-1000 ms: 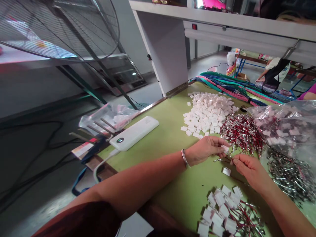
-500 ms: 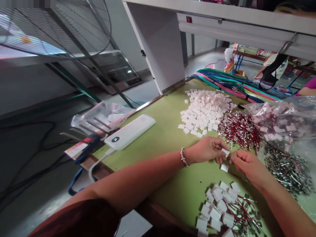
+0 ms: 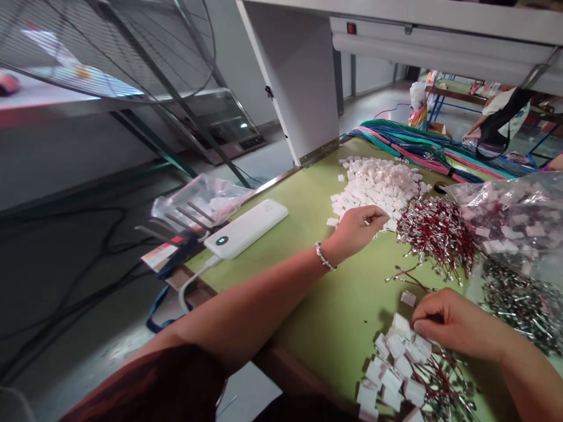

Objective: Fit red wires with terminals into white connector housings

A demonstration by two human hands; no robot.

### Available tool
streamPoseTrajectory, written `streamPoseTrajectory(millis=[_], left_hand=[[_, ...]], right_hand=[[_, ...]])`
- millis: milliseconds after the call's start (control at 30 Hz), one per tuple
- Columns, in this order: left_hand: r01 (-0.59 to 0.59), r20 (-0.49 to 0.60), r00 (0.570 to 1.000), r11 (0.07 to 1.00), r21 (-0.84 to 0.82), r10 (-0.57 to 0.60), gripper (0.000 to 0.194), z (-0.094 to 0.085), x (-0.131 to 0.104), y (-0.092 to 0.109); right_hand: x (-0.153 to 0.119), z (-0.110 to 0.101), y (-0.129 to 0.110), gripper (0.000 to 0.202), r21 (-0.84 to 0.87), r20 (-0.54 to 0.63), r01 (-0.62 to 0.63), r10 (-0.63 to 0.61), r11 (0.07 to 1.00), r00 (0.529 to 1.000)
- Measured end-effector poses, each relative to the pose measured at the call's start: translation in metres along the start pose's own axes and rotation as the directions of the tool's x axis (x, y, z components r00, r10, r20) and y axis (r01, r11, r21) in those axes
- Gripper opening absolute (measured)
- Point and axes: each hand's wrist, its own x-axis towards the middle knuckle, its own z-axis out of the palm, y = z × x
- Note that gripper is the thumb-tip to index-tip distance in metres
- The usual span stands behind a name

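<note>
Left hand (image 3: 357, 230) hung, pinched, beside white boxy plastic pieces (image 3: 376, 183) — seemingly picking, needing just one; right hand (image 3: 460, 323) curled, grips unclear.

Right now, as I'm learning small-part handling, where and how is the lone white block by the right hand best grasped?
Probably by its near and far edges, from the left: the white block lies flat and boxy, with bare green tabletop there, red wires beyond and the right hand at right.
</note>
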Motion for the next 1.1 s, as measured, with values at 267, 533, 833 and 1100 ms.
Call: streamPoseTrajectory(millis=[267,533,833,1100], left_hand=[[-0.050,0.157,0.987,0.847,0.529,-0.040,0.023,0.005,0.002,-0.011],[-0.082,0.198,0.976,0.684,0.725,-0.093,0.030,0.006,0.000,-0.004],[-0.225,0.322,0.947,0.733,0.642,0.008,0.015,0.018,-0.005,-0.012],[-0.216,0.294,0.954,0.812,0.541,0.058,0.015,0.018,-0.002,-0.024]], right_hand=[[0.024,0.011,0.018,0.012,-0.461,-0.486,-0.263,0.006,0.847,0.874],[0.025,0.011,0.017,0.016,-0.559,-0.467,-0.319,0.026,0.765,0.884],[0.022,0.002,0.018,0.018,-0.615,-0.450,-0.314,0.004,0.723,0.893],[0.019,-0.007,0.020,0.022,-0.564,-0.447,-0.261,-0.025,0.783,0.894]])
